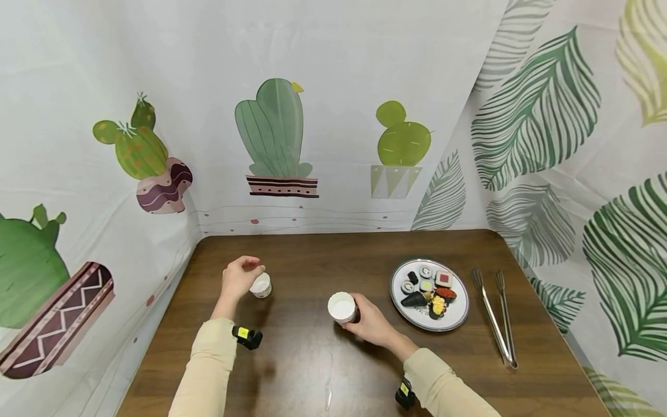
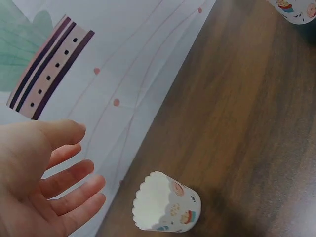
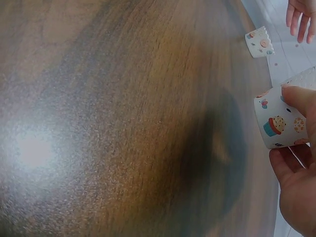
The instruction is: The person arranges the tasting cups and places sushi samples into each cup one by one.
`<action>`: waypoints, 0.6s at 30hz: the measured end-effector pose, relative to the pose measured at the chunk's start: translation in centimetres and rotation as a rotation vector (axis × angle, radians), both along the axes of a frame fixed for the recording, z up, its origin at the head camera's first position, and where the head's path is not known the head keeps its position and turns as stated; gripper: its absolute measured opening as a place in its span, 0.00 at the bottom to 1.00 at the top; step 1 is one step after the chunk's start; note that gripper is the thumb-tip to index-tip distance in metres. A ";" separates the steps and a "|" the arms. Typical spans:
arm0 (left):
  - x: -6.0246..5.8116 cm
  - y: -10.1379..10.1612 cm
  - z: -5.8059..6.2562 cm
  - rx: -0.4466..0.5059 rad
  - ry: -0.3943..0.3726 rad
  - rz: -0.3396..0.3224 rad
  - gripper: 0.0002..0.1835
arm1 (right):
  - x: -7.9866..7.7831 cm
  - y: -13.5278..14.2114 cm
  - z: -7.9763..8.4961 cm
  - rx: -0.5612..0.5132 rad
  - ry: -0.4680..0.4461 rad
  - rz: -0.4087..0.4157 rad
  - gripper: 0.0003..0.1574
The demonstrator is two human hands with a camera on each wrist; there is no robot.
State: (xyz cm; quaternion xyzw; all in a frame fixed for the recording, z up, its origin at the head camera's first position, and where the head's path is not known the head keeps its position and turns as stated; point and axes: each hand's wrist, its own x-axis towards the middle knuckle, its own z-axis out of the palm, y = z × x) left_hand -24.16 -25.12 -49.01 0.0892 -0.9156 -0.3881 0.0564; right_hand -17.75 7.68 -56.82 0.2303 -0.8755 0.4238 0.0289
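Observation:
A white paper baking cup [image 1: 261,285] with printed sweets stands on the table at the left. Just beside and above it hovers my left hand [image 1: 241,278]; the left wrist view shows its fingers loosely bent, apart from the cup [image 2: 170,207], with nothing in them. Near the table's middle, my right hand [image 1: 374,322] grips a second paper baking cup [image 1: 342,307] by its side, thumb and fingers round the wall. Cupcake prints show on that held cup [image 3: 279,121] in the right wrist view, where it is raised off the table and partly hidden by the fingers.
On the right, a round white plate [image 1: 452,319] with a dark rim bears several sushi pieces [image 1: 426,285]. Metal tongs [image 1: 495,318] lie to its right, tips pointing away. The brown wooden table [image 1: 318,260] ends at a printed cloth backdrop [image 1: 344,133].

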 end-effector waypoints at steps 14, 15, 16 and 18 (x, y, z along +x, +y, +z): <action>0.0 2.3 2.8 -0.005 0.038 -0.146 0.18 | -0.1 -0.2 -0.1 -0.011 -0.006 -0.002 0.40; 0.1 2.5 3.1 -0.006 0.042 -0.155 0.18 | -0.1 -0.2 -0.1 -0.014 -0.005 -0.003 0.40; 0.1 2.8 3.3 -0.003 0.046 -0.161 0.19 | -0.1 -0.2 -0.1 -0.016 -0.003 -0.003 0.40; 0.2 3.3 3.7 -0.002 0.057 -0.176 0.19 | -0.2 -0.2 -0.1 -0.019 0.002 -0.003 0.40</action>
